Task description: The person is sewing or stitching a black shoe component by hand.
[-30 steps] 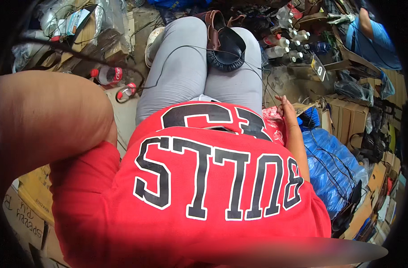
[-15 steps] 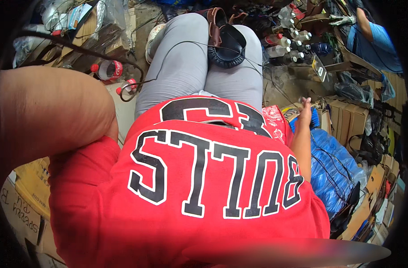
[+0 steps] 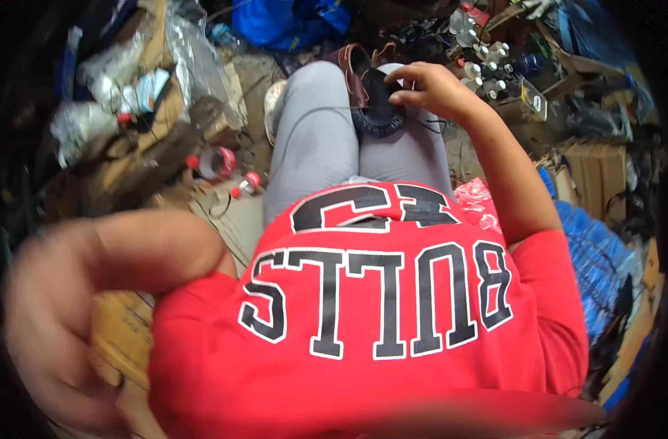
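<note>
An unfinished brown leather shoe (image 3: 357,84) with a black gathered toe (image 3: 378,123) lies on my lap between my grey-trousered knees. My right hand (image 3: 422,88) is over the shoe's black inside, thumb and fingers apart. Nothing shows between those fingers; whether the fingertips touch the shoe I cannot tell. Across my left thigh (image 3: 308,132) runs a thin dark thread (image 3: 312,113) from the shoe. My left arm (image 3: 63,293) is raised and sharply bent, smeared by motion, and its hand is out of the picture.
Two red-capped plastic bottles (image 3: 217,162) lie on the floor to the left, near crumpled clear plastic (image 3: 110,73). Several bottles (image 3: 491,69) stand at the far right. Blue plastic bags (image 3: 290,25) (image 3: 597,256) and cardboard (image 3: 596,179) surround me.
My right hand has swung from the right side inward over the shoe. My left arm has shifted lower and pulled back. The dark cord beside it no longer shows, and the whole view has shifted.
</note>
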`<state>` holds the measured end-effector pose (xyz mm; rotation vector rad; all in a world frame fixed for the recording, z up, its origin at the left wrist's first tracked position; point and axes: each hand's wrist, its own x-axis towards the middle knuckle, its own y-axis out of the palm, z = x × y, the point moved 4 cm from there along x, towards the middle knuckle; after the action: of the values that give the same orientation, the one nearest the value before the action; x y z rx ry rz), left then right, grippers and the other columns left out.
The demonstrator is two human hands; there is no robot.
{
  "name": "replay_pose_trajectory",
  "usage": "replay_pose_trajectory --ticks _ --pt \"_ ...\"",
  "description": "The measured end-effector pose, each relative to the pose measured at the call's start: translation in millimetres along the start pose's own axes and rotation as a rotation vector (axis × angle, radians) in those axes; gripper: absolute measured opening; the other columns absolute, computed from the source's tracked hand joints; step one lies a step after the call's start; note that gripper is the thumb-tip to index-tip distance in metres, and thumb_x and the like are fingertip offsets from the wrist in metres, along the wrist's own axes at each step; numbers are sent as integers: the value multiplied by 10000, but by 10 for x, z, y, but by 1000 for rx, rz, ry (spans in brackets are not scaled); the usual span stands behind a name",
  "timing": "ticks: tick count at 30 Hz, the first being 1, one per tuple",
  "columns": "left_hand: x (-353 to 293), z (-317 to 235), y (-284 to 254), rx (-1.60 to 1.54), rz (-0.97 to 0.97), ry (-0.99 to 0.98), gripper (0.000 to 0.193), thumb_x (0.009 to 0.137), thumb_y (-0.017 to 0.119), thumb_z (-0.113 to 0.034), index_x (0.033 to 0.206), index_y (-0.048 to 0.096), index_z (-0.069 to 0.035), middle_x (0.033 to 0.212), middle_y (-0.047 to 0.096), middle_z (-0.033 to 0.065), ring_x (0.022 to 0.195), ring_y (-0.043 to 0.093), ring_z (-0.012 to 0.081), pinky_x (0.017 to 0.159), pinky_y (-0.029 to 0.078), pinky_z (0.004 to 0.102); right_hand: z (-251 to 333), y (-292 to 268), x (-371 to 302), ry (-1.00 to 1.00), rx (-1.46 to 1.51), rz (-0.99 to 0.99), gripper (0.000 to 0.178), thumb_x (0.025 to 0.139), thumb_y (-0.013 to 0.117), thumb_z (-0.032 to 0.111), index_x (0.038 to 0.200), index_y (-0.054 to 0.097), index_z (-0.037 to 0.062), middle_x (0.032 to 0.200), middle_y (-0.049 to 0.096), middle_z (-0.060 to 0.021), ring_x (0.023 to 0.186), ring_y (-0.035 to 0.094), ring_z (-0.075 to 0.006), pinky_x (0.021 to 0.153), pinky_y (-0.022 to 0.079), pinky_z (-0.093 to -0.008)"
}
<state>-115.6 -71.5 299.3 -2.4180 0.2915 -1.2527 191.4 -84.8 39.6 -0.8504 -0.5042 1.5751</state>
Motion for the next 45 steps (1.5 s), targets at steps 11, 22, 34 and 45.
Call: replay_pose_trajectory --ticks 11,22,34,45 --pt "151 -30 601 -441 667 -37 177 664 519 -253 700 567 -87 700 511 15 679 514 148 596 371 276 -81 192 -69 94 241 249 342 777 716 315 932 603 31 683 577 -33 653 519 -99 586 425 -273" --pt "106 -68 674 -502 654 -13 173 679 528 -258 718 574 -96 709 508 12 677 502 167 615 370 296 53 204 -53 101 -39 223 353 766 683 405 899 636 82 770 639 -92 773 604 -240 729 429 -372" --pt "56 97 553 -442 493 -13 137 759 550 -255 669 523 -156 731 451 -8 663 477 156 559 362 287 -60 316 -90 126 9 101 380 799 663 409 809 594 35 638 606 -87 604 607 -162 574 457 -307" --pt "218 343 315 -531 485 -70 94 726 559 -227 670 570 -152 775 482 -5 697 499 170 572 378 290 -110 292 143 88 100 170 355 774 684 407 807 614 60 641 604 -63 626 592 -158 617 449 -318"
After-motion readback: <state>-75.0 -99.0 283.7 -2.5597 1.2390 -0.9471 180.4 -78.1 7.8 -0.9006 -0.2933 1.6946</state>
